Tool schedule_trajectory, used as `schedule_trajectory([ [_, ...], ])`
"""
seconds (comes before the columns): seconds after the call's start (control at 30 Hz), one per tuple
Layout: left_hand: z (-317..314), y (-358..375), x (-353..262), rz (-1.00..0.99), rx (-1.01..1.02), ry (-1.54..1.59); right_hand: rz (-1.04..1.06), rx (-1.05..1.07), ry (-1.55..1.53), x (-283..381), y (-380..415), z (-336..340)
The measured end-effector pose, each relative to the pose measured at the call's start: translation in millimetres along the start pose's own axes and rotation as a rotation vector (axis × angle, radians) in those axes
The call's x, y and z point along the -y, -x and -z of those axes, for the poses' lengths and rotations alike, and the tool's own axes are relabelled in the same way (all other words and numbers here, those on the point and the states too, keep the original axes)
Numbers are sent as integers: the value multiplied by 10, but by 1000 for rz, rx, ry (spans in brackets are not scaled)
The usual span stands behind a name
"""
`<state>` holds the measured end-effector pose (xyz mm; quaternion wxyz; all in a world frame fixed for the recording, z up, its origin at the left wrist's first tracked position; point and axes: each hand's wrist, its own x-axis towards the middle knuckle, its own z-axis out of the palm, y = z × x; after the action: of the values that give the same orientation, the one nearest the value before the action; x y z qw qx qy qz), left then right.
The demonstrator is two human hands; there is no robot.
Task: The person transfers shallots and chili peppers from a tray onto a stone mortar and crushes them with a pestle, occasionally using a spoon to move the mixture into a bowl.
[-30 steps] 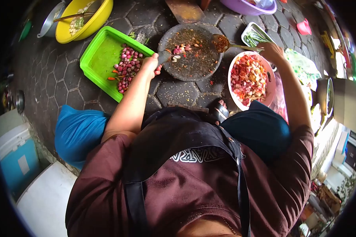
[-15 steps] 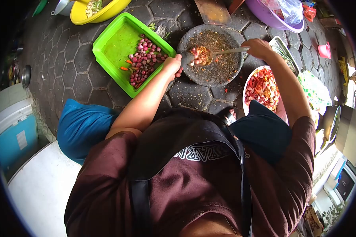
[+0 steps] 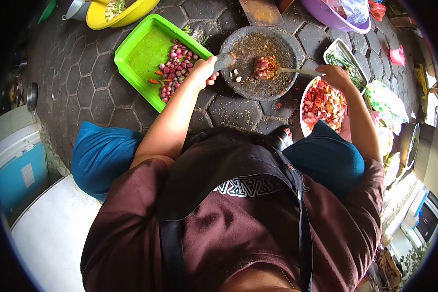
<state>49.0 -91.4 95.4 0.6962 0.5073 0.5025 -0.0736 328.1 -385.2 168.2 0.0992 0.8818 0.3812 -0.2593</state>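
A person sits low over a paved floor (image 3: 82, 92) of hexagonal stones, working a round stone mortar (image 3: 262, 62) set between a green tray and a white bowl. The left hand (image 3: 204, 69) has its grip clenched around a stone pestle (image 3: 224, 61) whose tip rests at the mortar's near-left rim. The right hand (image 3: 333, 75) grasps the handle of a metal spoon (image 3: 289, 71), its bowl lying in the middle of the mortar with a heap of chopped chillies and shallots (image 3: 264, 67); a few pale garlic cloves (image 3: 235, 74) lie just beside that heap. The green tray (image 3: 146, 53), left of the mortar, holds whole purple shallots (image 3: 176, 65) and touches the left hand's knuckles. The white bowl (image 3: 306, 97) of red chopped mix sits under the right forearm, near the person's sandalled foot (image 3: 281, 138). Beyond it stands a small tray of green beans (image 3: 348, 61); a yellow basin (image 3: 124, 12) and a purple basin (image 3: 333, 17) sit at the top edge.

The mortar is shallow, so a hard stroke from the pestle could, by the look of it, throw pieces over the rim onto the paving, where scraps already lie. The spoon inside the mortar could be struck by the pestle.
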Motion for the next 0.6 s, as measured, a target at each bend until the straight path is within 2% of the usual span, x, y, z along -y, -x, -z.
schedule_trajectory([
  [0.13,73,21,120,39,-20,-6,75,-26,52,168,203,39],
  [0.2,54,34,214,94,-22,-1,68,-4,20,284,238,-5],
  [0.27,-21,34,281,140,-35,32,159,3,-79,378,240,-94],
  [0.4,-167,74,317,151,-45,20,194,60,-184,452,93,-393],
  [0.6,-121,-25,261,143,71,135,157,73,-276,368,2,-675],
])
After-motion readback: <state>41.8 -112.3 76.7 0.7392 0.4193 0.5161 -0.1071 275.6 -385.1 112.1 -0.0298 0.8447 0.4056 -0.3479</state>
